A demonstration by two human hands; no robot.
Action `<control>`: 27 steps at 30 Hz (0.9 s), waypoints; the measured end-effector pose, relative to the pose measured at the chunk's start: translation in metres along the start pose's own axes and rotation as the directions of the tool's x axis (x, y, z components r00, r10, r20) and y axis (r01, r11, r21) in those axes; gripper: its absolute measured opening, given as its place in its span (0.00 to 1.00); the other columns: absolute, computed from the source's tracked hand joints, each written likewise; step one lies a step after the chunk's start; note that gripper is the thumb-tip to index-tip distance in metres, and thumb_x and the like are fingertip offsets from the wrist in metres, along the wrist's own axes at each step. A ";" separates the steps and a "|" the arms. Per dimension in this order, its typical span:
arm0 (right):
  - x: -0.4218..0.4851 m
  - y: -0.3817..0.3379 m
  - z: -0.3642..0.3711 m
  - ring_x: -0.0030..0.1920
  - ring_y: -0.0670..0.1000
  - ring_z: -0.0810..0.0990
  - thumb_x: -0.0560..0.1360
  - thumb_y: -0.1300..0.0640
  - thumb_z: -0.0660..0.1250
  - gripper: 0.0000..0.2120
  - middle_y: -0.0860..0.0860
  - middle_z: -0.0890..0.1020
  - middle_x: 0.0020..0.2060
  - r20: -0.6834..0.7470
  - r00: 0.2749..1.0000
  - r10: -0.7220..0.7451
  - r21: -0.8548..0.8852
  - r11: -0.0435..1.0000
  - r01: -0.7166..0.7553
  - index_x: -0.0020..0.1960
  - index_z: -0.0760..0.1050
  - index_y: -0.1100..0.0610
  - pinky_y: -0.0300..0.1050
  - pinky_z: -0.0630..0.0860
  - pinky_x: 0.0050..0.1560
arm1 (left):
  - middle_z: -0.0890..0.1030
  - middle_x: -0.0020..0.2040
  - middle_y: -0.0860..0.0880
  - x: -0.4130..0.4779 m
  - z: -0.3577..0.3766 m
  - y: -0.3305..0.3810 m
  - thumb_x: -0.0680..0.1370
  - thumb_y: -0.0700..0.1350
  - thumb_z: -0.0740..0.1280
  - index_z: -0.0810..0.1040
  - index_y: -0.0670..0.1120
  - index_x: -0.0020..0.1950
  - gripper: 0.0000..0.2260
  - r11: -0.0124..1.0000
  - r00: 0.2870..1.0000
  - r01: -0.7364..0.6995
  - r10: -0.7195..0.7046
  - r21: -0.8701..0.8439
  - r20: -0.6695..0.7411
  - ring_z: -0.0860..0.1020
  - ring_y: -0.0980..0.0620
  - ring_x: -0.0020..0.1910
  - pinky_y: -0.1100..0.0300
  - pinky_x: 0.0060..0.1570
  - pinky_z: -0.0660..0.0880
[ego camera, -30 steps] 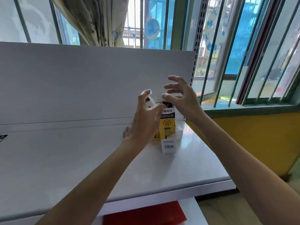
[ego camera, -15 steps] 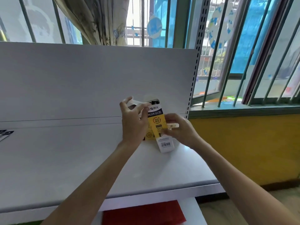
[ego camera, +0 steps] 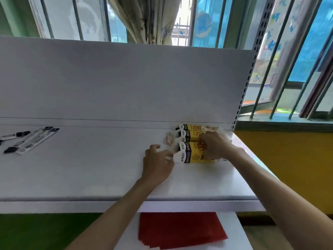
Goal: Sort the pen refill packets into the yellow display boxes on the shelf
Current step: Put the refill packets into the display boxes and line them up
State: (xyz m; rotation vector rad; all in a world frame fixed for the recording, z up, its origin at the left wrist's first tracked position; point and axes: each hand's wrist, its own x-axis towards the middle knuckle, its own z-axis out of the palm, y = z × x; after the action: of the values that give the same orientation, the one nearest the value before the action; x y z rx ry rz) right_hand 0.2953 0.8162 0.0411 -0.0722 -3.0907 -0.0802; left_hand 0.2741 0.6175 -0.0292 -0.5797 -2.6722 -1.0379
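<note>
The front yellow box (ego camera: 193,156), upright a moment ago, is now lying flat on the white shelf (ego camera: 90,168), joining two other glossy cardboard boxes (ego camera: 192,131) just behind it. The right hand (ego camera: 214,147) is gripping its middle, and the left hand (ego camera: 157,165) is pinching its white end flap (ego camera: 178,156). The slim, flat refill packets (ego camera: 34,139) are lying well to its left, waiting to be sorted.

Three display boxes (ego camera: 192,137) lie side by side at the right rear of the shelf (ego camera: 90,168). Refill packets (ego camera: 32,139) lie far left. Sheets (ego camera: 180,230) rest on the lower shelf (ego camera: 231,222) beneath.
</note>
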 end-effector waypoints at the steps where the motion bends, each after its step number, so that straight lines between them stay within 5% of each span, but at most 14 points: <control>1: -0.001 -0.006 0.000 0.52 0.52 0.75 0.71 0.54 0.67 0.15 0.52 0.77 0.54 0.006 1.000 0.017 -0.028 0.999 -0.017 0.57 0.73 0.54 0.44 0.73 0.49 | 0.66 0.67 0.45 -0.004 -0.004 -0.008 0.75 0.46 0.66 0.79 0.51 0.58 0.11 1.000 0.999 0.020 -0.020 0.006 0.042 0.64 0.46 0.66 0.54 0.64 0.65; 3: 0.001 -0.022 -0.005 0.55 0.53 0.75 0.71 0.53 0.67 0.19 0.52 0.77 0.57 0.005 1.000 0.027 -0.046 0.999 -0.027 0.61 0.71 0.53 0.45 0.73 0.52 | 0.65 0.67 0.46 -0.008 -0.021 -0.024 0.75 0.47 0.66 0.78 0.50 0.59 0.12 1.000 0.998 0.026 -0.027 0.006 0.064 0.63 0.46 0.67 0.56 0.66 0.62; 6: 0.008 -0.066 -0.016 0.62 0.52 0.73 0.71 0.50 0.69 0.28 0.49 0.74 0.63 -0.032 0.999 0.004 0.260 0.966 0.005 0.69 0.65 0.49 0.46 0.71 0.57 | 0.67 0.66 0.46 -0.014 -0.061 -0.048 0.75 0.46 0.66 0.78 0.49 0.58 0.11 1.000 1.000 0.023 -0.023 -0.011 0.005 0.64 0.48 0.65 0.61 0.63 0.61; 13: 0.043 -0.259 -0.018 0.51 0.44 0.77 0.74 0.57 0.67 0.21 0.50 0.79 0.57 -0.277 0.952 -0.128 0.686 0.667 0.289 0.66 0.71 0.55 0.34 0.71 0.55 | 0.79 0.55 0.47 -0.058 -0.203 -0.149 0.75 0.39 0.65 0.80 0.47 0.55 0.11 0.997 0.983 0.055 -0.044 0.058 -0.176 0.75 0.50 0.54 0.66 0.53 0.67; 17: 0.049 -0.370 0.002 0.45 0.43 0.76 0.76 0.59 0.65 0.14 0.52 0.82 0.52 -0.362 0.924 -0.124 0.764 0.529 0.370 0.61 0.76 0.58 0.20 0.67 0.43 | 0.78 0.56 0.48 -0.099 -0.279 -0.219 0.75 0.39 0.65 0.80 0.48 0.56 0.12 0.973 0.948 0.203 -0.168 0.109 -0.269 0.74 0.49 0.55 0.60 0.55 0.68; 27: 0.092 -0.508 0.016 0.43 0.45 0.76 0.75 0.62 0.65 0.09 0.51 0.82 0.46 -0.349 0.892 -0.286 0.762 0.467 0.448 0.54 0.79 0.61 0.21 0.67 0.43 | 0.76 0.59 0.49 -0.121 -0.355 -0.321 0.76 0.40 0.63 0.78 0.48 0.58 0.12 0.936 0.898 0.333 -0.278 0.115 -0.340 0.73 0.51 0.58 0.59 0.59 0.68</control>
State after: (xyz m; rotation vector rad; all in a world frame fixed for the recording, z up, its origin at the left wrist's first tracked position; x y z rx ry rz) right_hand 0.1784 0.3146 0.0044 0.6127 -2.5426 1.2892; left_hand 0.2642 0.1248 -0.0032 0.0500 -2.5686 -0.8707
